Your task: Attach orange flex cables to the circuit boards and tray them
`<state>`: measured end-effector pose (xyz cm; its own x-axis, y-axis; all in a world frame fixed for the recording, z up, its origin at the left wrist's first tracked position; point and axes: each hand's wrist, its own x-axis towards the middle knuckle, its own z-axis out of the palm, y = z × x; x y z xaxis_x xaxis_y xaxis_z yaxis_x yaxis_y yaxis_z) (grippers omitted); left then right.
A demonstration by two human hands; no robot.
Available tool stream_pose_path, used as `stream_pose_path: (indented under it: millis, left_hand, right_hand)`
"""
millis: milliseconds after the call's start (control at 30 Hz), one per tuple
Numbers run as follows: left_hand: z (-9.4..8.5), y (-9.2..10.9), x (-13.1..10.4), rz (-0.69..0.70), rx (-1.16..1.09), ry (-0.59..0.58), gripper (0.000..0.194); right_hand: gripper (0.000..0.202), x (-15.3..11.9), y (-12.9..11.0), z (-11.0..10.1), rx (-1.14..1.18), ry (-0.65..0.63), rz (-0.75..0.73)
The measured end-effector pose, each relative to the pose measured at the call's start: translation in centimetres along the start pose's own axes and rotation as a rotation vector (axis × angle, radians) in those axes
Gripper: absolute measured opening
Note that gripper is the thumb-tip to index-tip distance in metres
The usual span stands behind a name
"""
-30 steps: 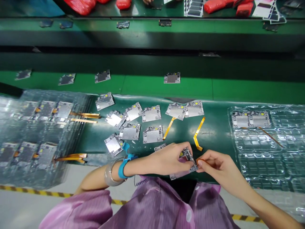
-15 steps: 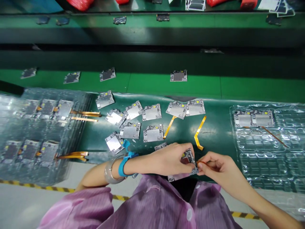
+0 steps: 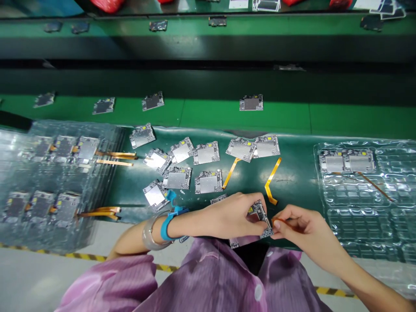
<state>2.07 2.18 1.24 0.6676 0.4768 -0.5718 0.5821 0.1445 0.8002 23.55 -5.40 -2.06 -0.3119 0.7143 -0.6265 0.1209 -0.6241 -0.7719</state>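
My left hand [image 3: 238, 216] is closed on a circuit board [image 3: 260, 216], near the front edge of the green table. Part of the board is hidden under the fingers. Just right of it, my right hand [image 3: 297, 227] pinches an orange flex cable [image 3: 286, 224], whose end is close to the board's edge; whether they touch I cannot tell. Beyond the hands lie a bent yellow-orange flex cable [image 3: 269, 184] and another strip [image 3: 231, 173]. Several silver-shielded boards, among them one board [image 3: 209, 182] and two overlapping ones [image 3: 240, 148], lie to the left and behind.
Stacked clear trays [image 3: 107, 173] with boards and cables stand at the left. A clear tray [image 3: 351, 221] at the right holds two boards [image 3: 359, 161]. Behind the table, a green belt [image 3: 208, 113] carries spaced boards [image 3: 251, 103]. Red bundles lie at the far top.
My right hand has shifted slightly right, away from the held board. Boards on the near belt have moved right, while those on the far belt have moved slightly left.
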Motion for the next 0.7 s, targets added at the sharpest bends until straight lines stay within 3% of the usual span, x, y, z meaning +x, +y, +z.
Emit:
stream_pose_path:
  millis: [433,700]
  left_hand:
    - [-0.3,0.4,0.2,-0.049,-0.027,-0.063,0.016]
    - [-0.1,0.5,0.1,-0.053,0.029,-0.098,0.014]
  right_hand:
    - [0.024,-0.3,-0.8,0.0,-0.088,0.015,0.046]
    - [0.019,-0.2,-1.2,-0.1,-0.164,-0.082,0.069]
